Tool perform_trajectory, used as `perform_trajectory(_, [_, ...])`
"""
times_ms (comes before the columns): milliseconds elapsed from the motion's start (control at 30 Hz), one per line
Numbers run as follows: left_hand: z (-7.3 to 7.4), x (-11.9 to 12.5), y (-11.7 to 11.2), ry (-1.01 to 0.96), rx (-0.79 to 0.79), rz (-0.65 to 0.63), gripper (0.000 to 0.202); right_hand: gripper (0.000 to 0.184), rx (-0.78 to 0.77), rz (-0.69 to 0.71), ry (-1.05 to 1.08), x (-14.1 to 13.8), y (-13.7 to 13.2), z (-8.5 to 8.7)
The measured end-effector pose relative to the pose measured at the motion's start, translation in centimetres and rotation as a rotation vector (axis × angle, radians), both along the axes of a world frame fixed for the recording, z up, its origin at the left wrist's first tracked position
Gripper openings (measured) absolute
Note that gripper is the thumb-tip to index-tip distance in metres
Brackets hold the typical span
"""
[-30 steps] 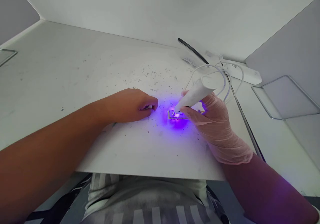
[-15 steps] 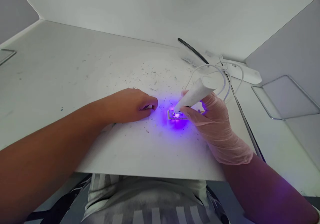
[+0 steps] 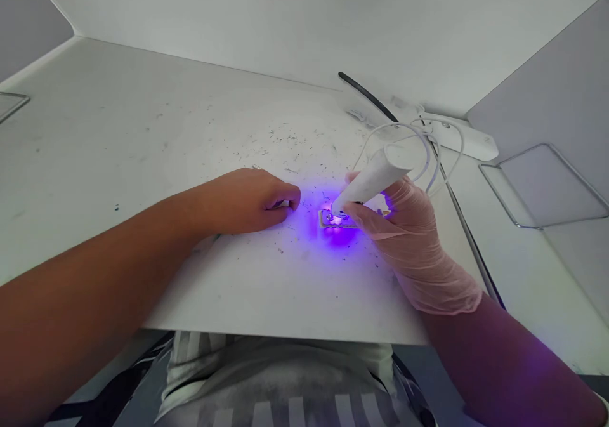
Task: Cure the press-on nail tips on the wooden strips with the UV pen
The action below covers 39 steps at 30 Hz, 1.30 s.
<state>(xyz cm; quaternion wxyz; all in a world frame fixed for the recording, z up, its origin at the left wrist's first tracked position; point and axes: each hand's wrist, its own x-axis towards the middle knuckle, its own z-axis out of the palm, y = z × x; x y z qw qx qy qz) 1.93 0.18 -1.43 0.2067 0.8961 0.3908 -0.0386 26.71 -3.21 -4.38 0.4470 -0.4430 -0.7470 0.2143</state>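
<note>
My right hand (image 3: pixel 409 224), in a thin pinkish glove, grips a white handheld UV lamp (image 3: pixel 373 179) tilted down to the left. Its lower end is over a small pale, flat frame-like piece (image 3: pixel 325 219) on the table and casts a violet glow over it. The right end of that piece is hidden by the gloved fingers. To the left, my bare left hand (image 3: pixel 259 202) rests on the table with its fingers curled into a loose fist. Nothing shows in its grip. A small thin tip (image 3: pixel 257 167) pokes out behind the knuckles, too little visible to name.
Small dark scraps (image 3: pixel 285 138) are scattered over the white table (image 3: pixel 118 141). A white cable (image 3: pixel 423 144) loops behind the lamp. Near the back wall are a black curved strip (image 3: pixel 368 95) and a long white device (image 3: pixel 464 138). A wire frame (image 3: pixel 542 224) stands at the right.
</note>
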Motion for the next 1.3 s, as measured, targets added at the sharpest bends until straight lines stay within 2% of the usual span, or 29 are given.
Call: perform_trajectory(1300, [-0.05, -0.03, -0.02, -0.006, 0.01, -0.004, 0.021, 0.009, 0.02, 0.01, 0.004, 0.19, 0.18, -0.3])
